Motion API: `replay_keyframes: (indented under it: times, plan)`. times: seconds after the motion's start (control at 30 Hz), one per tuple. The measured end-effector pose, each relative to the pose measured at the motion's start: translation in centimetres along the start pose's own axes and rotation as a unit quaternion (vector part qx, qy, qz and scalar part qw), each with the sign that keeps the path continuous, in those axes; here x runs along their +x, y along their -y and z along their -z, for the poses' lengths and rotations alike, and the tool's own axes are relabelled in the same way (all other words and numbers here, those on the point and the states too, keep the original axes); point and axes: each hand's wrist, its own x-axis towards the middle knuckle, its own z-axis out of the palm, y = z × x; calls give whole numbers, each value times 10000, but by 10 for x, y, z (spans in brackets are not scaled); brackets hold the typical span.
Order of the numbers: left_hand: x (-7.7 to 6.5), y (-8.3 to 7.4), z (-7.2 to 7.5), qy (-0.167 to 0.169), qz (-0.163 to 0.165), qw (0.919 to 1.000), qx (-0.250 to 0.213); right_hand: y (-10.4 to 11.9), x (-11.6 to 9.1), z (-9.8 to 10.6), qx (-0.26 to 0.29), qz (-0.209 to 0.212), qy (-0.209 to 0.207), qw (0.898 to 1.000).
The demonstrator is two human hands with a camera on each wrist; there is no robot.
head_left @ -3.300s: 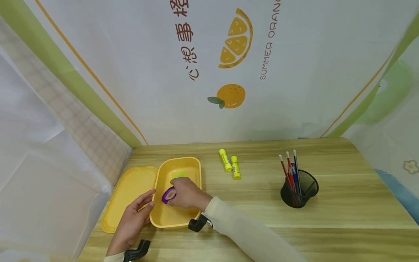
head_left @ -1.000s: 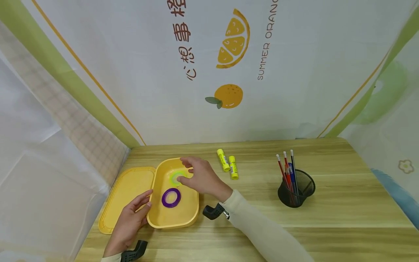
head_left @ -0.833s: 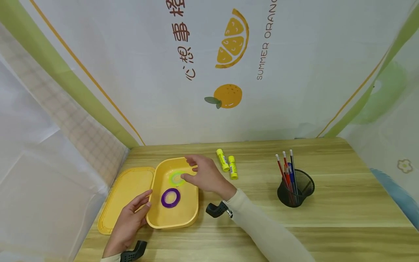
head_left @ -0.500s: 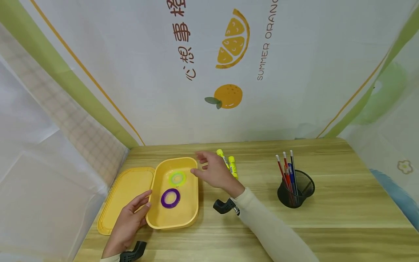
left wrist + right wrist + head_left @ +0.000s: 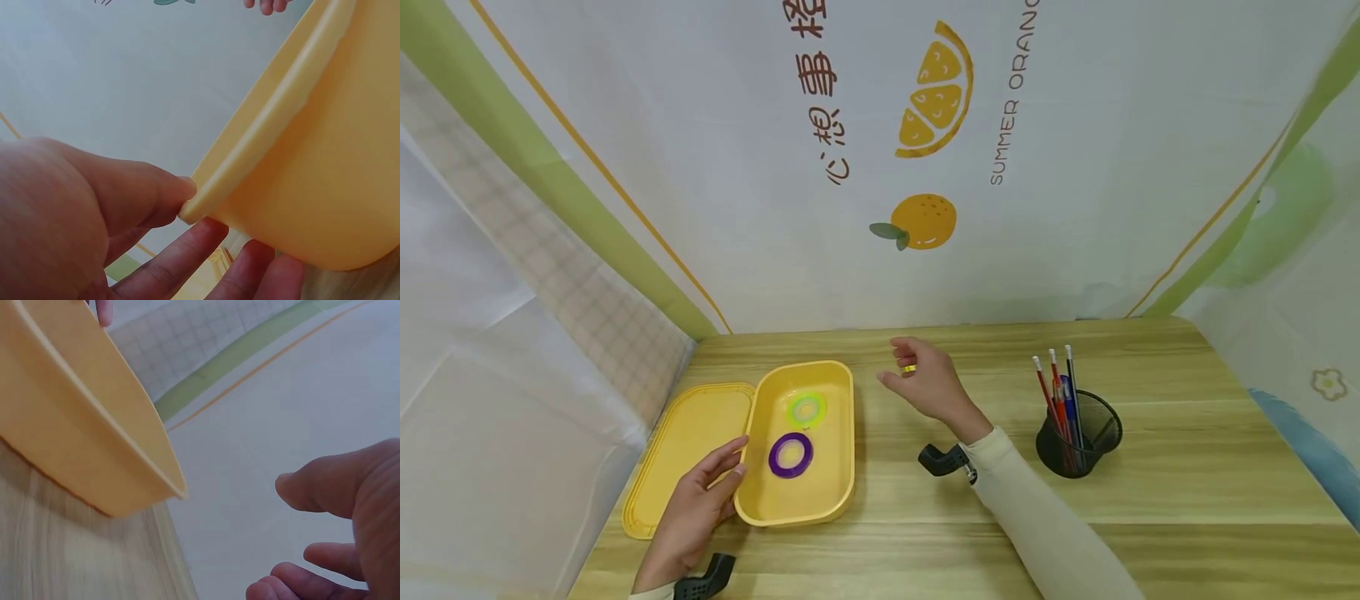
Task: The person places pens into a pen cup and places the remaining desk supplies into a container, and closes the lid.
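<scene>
A yellow plastic box (image 5: 835,500) stands on the table with two rolls of tape lying inside, a green one (image 5: 790,409) and a purple one (image 5: 772,465). My left hand (image 5: 692,508) holds the box's left side; in the left wrist view the thumb is at the rim and the fingers lie against the outer wall. To the right of the box my right hand (image 5: 934,385) hovers with relaxed fingers and nothing in its grasp. It covers the two yellow glue sticks almost wholly; only a bit of one glue stick (image 5: 911,368) peeks out between the fingers.
The box's yellow lid (image 5: 700,442) lies flat to the left. Farther right stands a black mesh pen holder (image 5: 1103,421) with several pencils and pens (image 5: 1066,400). A printed white cloth (image 5: 1037,275) hangs behind the wooden table (image 5: 1187,467).
My right hand lets go of the purple tape in the box, then moves out over the rim to the right, above the glue sticks. My left hand stays at the box.
</scene>
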Motion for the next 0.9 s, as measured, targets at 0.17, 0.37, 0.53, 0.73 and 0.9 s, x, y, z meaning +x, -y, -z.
replay_keyframes:
  times: [0.17, 0.37, 0.53, 0.73, 0.9]
  plan:
    - [-1, 0, 1, -34, -32, 10000, -4, -12, 1, 7, -138, -164, -29, 9998]
    - [-1, 0, 0, -18, -73, 10000, -54, -21, -1, 15, -264, -445, -149, 9986]
    - [-1, 0, 0, -24, -87, 10000, -29, -30, -2, 24, -266, -600, -240, 9976]
    - [-1, -1, 0, -11, -86, 10000, -22, -41, -1, 30, -458, -821, -523, 9942]
    - [-1, -1, 0, -2, -90, 10000, -20, -49, 0, 29, -789, -917, -664, 9904]
